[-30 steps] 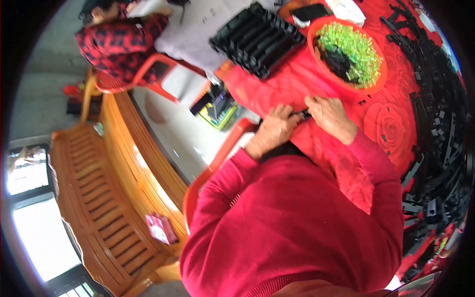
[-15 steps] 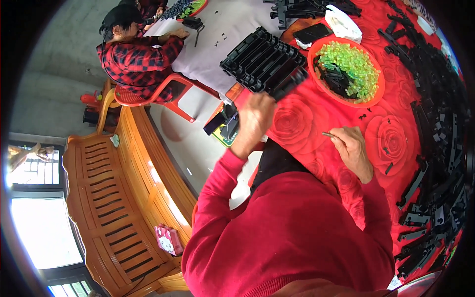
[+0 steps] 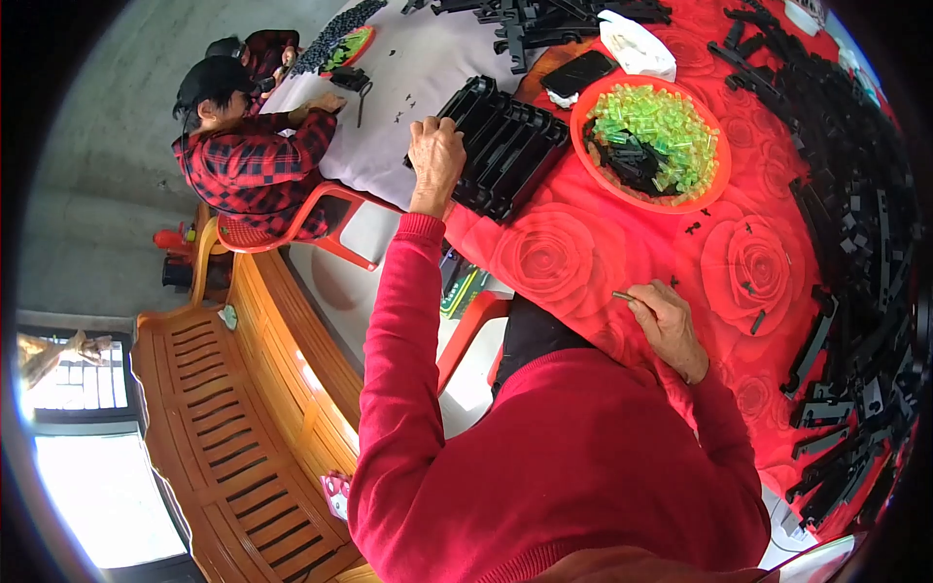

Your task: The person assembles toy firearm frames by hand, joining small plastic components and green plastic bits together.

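Observation:
A row of long black plastic parts (image 3: 510,146) lies side by side on the table ahead of me. My left hand (image 3: 436,155) reaches over their left end, its fingers curled down onto the outermost black plastic part. Its fingertips are partly hidden behind the knuckles. Nearer to my body, my right hand (image 3: 671,328) is closed, with a thin, short rod-like tool (image 3: 622,295) sticking out between thumb and forefinger. What the rod is exactly cannot be made out. Beyond the right hand stands an orange-red bowl (image 3: 724,173) holding yellow-green clear pieces (image 3: 671,117) and small black pieces (image 3: 632,160).
A black phone (image 3: 578,73) and a white tissue pack (image 3: 637,47) lie behind the bowl. Many black plastic parts (image 3: 855,243) are heaped along the right. A co-worker in a checked shirt (image 3: 243,165) sits at far left. A wooden bench (image 3: 228,418) stands left.
My left hand has moved forward and left, from the near side of the row to its left end. My right hand keeps its rod-like tool. The whole view has shifted slightly.

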